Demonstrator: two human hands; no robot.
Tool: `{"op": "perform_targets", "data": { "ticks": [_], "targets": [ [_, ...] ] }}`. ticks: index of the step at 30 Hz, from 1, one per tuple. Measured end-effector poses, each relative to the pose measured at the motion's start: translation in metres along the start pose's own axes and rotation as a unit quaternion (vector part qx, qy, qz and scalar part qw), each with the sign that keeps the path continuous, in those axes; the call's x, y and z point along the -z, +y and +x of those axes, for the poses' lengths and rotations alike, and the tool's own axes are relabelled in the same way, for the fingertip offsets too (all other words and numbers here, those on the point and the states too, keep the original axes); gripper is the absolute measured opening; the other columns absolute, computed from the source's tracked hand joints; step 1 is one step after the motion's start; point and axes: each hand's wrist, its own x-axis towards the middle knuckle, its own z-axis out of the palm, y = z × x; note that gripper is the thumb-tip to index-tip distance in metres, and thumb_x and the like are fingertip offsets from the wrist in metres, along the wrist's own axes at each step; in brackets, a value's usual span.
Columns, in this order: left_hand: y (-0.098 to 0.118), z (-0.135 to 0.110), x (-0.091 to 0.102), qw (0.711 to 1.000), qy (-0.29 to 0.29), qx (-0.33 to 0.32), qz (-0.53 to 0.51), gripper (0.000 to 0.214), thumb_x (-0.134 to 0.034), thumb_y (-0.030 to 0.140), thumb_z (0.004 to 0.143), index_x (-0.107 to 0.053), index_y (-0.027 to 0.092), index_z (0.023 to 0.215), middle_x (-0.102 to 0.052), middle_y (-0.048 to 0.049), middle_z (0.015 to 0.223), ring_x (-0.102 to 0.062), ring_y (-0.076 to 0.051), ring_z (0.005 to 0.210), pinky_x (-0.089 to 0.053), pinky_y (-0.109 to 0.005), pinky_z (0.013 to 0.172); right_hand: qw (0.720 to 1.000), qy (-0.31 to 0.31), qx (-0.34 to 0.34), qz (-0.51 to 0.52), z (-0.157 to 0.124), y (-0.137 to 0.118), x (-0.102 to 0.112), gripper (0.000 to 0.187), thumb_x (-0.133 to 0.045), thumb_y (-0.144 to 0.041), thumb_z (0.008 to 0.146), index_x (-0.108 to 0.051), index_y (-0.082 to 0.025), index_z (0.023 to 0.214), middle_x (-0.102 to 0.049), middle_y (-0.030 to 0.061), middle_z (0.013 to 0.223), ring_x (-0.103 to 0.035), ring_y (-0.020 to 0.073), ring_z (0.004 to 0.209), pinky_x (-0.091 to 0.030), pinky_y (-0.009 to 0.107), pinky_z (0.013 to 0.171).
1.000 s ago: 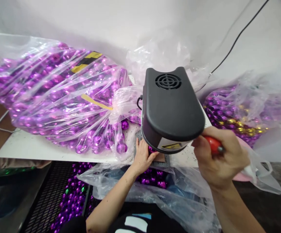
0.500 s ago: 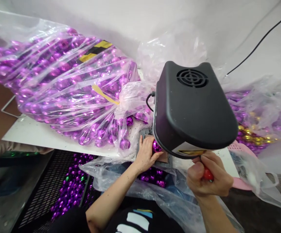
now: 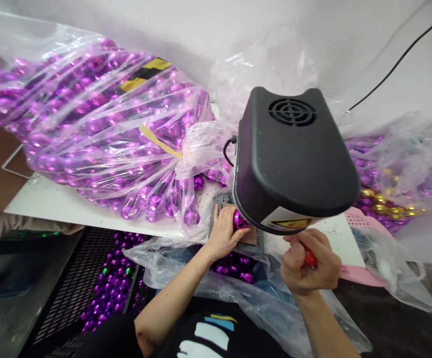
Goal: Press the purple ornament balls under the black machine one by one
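Note:
A black machine head with a round vent on top hangs over the front edge of the white table. My left hand reaches under it, fingers closed round a shiny purple ball that sits on a small grey base plate. My right hand is a fist round the machine's red-handled lever, low at the front right. What lies under the machine head is hidden.
A big clear bag of purple balls lies across the table's left. Another bag with purple and gold balls is at the right, beside a pink basket. An open bag of purple balls rests at my lap. More balls fill a black crate below.
My right hand has brought the red lever down and toward me, from out at the right to low in front. My left hand stays on the purple ball under the machine.

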Motion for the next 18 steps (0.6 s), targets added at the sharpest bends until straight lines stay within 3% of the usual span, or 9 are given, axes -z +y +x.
{"op": "perform_targets", "data": {
  "ticks": [4, 8, 11, 13, 16, 18],
  "targets": [
    [-0.003, -0.002, -0.002, 1.000, 0.017, -0.012, -0.005, 0.046, -0.059, 0.039, 0.093, -0.051, 0.018, 0.133, -0.061, -0.0139, 0.126, -0.053, -0.030, 0.128, -0.010, -0.061, 0.124, 0.999, -0.027, -0.024, -0.010, -0.009, 0.005, -0.011, 0.002, -0.058, -0.014, 0.081, -0.059, -0.015, 0.082, -0.058, 0.0006, 0.072, -0.054, 0.0075, 0.066, -0.043, 0.021, 0.058],
    [-0.006, -0.001, -0.004, 0.999, 0.030, -0.025, -0.016, 0.045, -0.061, 0.036, 0.092, -0.048, 0.019, 0.132, -0.061, -0.0124, 0.127, -0.052, -0.028, 0.128, -0.009, -0.058, 0.125, 0.998, -0.033, -0.051, -0.007, -0.003, -0.001, -0.010, 0.010, -0.057, -0.015, 0.083, -0.058, -0.015, 0.073, -0.057, 0.0006, 0.067, -0.055, 0.0075, 0.064, -0.044, 0.021, 0.057],
    [-0.008, 0.000, -0.005, 0.999, 0.029, -0.024, -0.013, 0.044, -0.061, 0.033, 0.092, -0.048, 0.020, 0.132, -0.061, -0.0121, 0.127, -0.052, -0.028, 0.129, -0.011, -0.058, 0.125, 0.998, -0.028, -0.059, 0.011, 0.022, -0.013, 0.001, 0.011, -0.058, -0.024, 0.085, -0.064, -0.015, 0.085, -0.058, -0.0017, 0.065, -0.055, 0.0073, 0.058, -0.044, 0.022, 0.054],
    [-0.007, -0.004, -0.004, 0.999, 0.037, -0.022, -0.005, 0.044, -0.063, 0.032, 0.090, -0.048, 0.019, 0.130, -0.061, -0.0127, 0.127, -0.053, -0.029, 0.128, -0.015, -0.060, 0.123, 0.998, 0.021, -0.063, 0.008, 0.045, -0.018, 0.007, 0.018, -0.061, -0.030, 0.086, -0.066, -0.016, 0.096, -0.060, -0.0019, 0.068, -0.056, 0.0076, 0.057, -0.043, 0.022, 0.051],
    [-0.002, -0.024, 0.002, 0.998, 0.045, -0.040, 0.012, 0.047, -0.062, 0.026, 0.089, -0.046, 0.019, 0.132, -0.060, -0.0128, 0.127, -0.054, -0.028, 0.125, -0.019, -0.060, 0.122, 0.994, 0.069, -0.078, -0.029, 0.077, -0.021, 0.008, 0.022, -0.064, -0.037, 0.086, -0.069, -0.016, 0.091, -0.061, -0.0018, 0.065, -0.057, 0.0068, 0.054, -0.041, 0.021, 0.051],
    [0.002, -0.043, 0.010, 0.998, 0.015, -0.061, 0.028, 0.053, -0.063, 0.025, 0.088, -0.043, 0.021, 0.137, -0.057, -0.0129, 0.132, -0.052, -0.028, 0.129, -0.016, -0.061, 0.123, 0.994, 0.073, -0.073, -0.025, 0.089, -0.019, 0.004, 0.026, -0.062, -0.040, 0.088, -0.069, -0.015, 0.087, -0.061, -0.0012, 0.064, -0.055, 0.0059, 0.052, -0.040, 0.020, 0.048]
  ]
}}
